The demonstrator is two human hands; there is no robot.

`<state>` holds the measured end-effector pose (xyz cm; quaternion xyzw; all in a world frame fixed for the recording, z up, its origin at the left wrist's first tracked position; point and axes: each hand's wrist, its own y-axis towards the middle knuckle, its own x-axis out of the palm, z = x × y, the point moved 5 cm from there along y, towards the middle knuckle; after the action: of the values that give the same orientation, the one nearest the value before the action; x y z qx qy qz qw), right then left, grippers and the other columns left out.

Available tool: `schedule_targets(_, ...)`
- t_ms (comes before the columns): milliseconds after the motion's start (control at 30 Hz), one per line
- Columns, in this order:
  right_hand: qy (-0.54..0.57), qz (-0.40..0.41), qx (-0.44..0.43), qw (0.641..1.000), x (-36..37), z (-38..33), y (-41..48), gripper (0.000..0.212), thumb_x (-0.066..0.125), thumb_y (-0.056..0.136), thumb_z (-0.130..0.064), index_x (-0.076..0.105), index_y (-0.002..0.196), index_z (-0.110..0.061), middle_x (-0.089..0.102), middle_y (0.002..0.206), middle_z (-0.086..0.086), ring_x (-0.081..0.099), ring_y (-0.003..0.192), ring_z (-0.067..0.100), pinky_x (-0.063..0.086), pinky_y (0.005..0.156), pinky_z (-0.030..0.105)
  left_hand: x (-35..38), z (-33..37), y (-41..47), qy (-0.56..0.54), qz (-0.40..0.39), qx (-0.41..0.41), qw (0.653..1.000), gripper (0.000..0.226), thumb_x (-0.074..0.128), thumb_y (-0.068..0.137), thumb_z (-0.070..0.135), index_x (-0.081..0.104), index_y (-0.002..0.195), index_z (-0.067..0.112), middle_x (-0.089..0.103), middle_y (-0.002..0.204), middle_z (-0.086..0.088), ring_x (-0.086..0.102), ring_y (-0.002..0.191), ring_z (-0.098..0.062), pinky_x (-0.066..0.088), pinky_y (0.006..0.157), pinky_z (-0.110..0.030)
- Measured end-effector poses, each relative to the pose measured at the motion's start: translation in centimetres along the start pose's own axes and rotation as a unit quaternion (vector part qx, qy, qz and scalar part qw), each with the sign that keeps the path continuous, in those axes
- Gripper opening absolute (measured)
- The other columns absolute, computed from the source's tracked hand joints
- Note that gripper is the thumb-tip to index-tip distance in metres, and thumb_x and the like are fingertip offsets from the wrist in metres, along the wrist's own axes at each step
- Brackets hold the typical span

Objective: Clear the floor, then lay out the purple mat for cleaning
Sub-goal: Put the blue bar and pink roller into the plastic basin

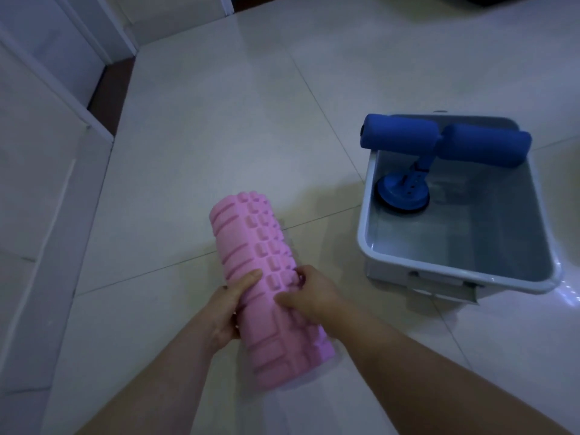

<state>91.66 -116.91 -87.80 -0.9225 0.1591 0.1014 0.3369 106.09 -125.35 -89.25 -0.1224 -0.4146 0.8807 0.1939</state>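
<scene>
A pink ridged foam roller (251,246) is held above the tiled floor (204,136), low in the middle of the view. My left hand (230,309) grips its left side with the thumb across the top. My right hand (309,296) grips its right side, fingers curled over the ridges. To the right, a grey plastic bin (364,237) stands on the floor. A blue sit-up bar (445,142) with a suction base leans inside the bin, its foam handles resting over the far rim. No purple mat is in view.
White cabinets or doors (40,152) line the left side, with a dark strip of floor beside them. Pale tiles stretch beyond the roller to the far wall. The bin's handle (439,284) faces me.
</scene>
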Motion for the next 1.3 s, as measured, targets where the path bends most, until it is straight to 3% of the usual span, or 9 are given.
schedule_targets(133,0.046,0.020,-0.064,0.997,-1.0,-3.6,-0.8,0.066,0.078,0.065,-0.024,0.050,0.125,-0.021,0.064,0.110,0.001,0.064,0.090,0.021,0.056,0.075,0.031,-0.9,5.2,-2.2,0.006,-0.019,0.114,0.993,0.077,0.083,0.045,0.041,0.069,0.113,0.009,0.072,0.109,-0.013,0.070,0.097,-0.030,0.055,0.084,-0.053)
schedule_targets(267,0.101,0.056,-0.141,0.983,-5.1,-9.2,-2.8,0.064,0.079,0.069,-0.019,0.051,0.126,-0.017,0.059,0.104,-0.006,0.064,0.097,0.020,0.054,0.088,0.035,0.4,13.0,-6.0,0.053,-0.017,0.194,0.979,0.080,0.083,0.042,0.046,0.069,0.113,0.012,0.074,0.107,-0.009,0.069,0.099,-0.029,0.053,0.087,-0.057)
schedule_targets(400,0.171,0.063,-0.191,0.964,-11.1,-13.6,-6.3,0.051,0.074,0.078,-0.030,0.049,0.122,-0.020,0.054,0.092,-0.015,0.064,0.084,0.015,0.056,0.078,0.034,4.1,19.3,-10.8,0.078,-0.030,0.266,0.960,0.081,0.083,0.043,0.049,0.068,0.114,0.013,0.074,0.107,-0.008,0.068,0.102,-0.031,0.052,0.087,-0.059)
schedule_targets(600,0.238,0.161,-0.216,0.933,-22.5,-14.5,-11.5,0.042,0.072,0.078,-0.022,0.055,0.115,-0.015,0.061,0.109,0.000,0.064,0.091,0.017,0.057,0.078,0.035,14.3,24.1,-16.7,0.055,-0.099,0.364,0.925,0.090,0.088,0.040,0.045,0.062,0.120,0.015,0.072,0.112,-0.006,0.068,0.104,-0.028,0.053,0.087,-0.059)
schedule_targets(800,0.299,0.180,-0.204,0.915,-29.9,-10.4,-15.5,0.064,0.054,0.089,-0.012,0.029,0.144,-0.032,0.062,0.111,0.001,0.061,0.079,0.014,0.046,0.056,0.025,23.9,21.8,-18.2,0.038,-0.168,0.399,0.901,0.081,0.085,0.056,0.022,0.044,0.126,0.016,0.065,0.111,0.000,0.066,0.088,-0.010,0.057,0.069,-0.032)
schedule_targets(900,0.296,0.155,-0.209,0.919,-30.0,-8.2,-15.8,0.058,0.048,0.090,-0.002,0.041,0.139,-0.032,0.065,0.105,-0.003,0.064,0.071,0.010,0.048,0.046,0.018,26.1,19.5,-16.8,0.038,-0.188,0.401,0.896,0.101,0.091,0.044,0.025,0.039,0.130,0.013,0.064,0.114,-0.003,0.066,0.097,-0.015,0.058,0.078,-0.032)
schedule_targets(1033,0.334,0.171,-0.186,0.908,-29.7,-5.1,-14.4,0.060,0.044,0.090,0.004,0.036,0.141,-0.029,0.062,0.106,-0.003,0.063,0.079,0.012,0.049,0.054,0.022,27.4,17.7,-14.5,0.073,-0.195,0.411,0.887,0.114,0.095,0.035,0.033,0.040,0.133,0.016,0.064,0.121,-0.005,0.064,0.108,-0.023,0.056,0.089,-0.043)
schedule_targets(1200,0.337,0.204,-0.135,0.909,-29.2,-2.4,-12.3,0.052,0.040,0.090,0.006,0.037,0.135,-0.019,0.059,0.105,0.004,0.060,0.078,0.016,0.050,0.061,0.028,27.7,15.3,-11.9,0.126,-0.185,0.393,0.892,0.109,0.093,0.032,0.029,0.037,0.126,0.030,0.060,0.116,0.009,0.060,0.109,-0.014,0.054,0.092,-0.037)
schedule_targets(1300,0.321,0.197,-0.098,0.921,-28.6,-0.7,-10.7,0.041,0.042,0.090,0.003,0.041,0.128,-0.013,0.061,0.110,0.009,0.063,0.089,0.022,0.054,0.068,0.030,27.6,13.3,-10.0,0.176,-0.155,0.381,0.894,0.103,0.096,0.042,0.024,0.036,0.124,0.036,0.057,0.116,0.015,0.056,0.114,-0.015,0.050,0.097,-0.037)
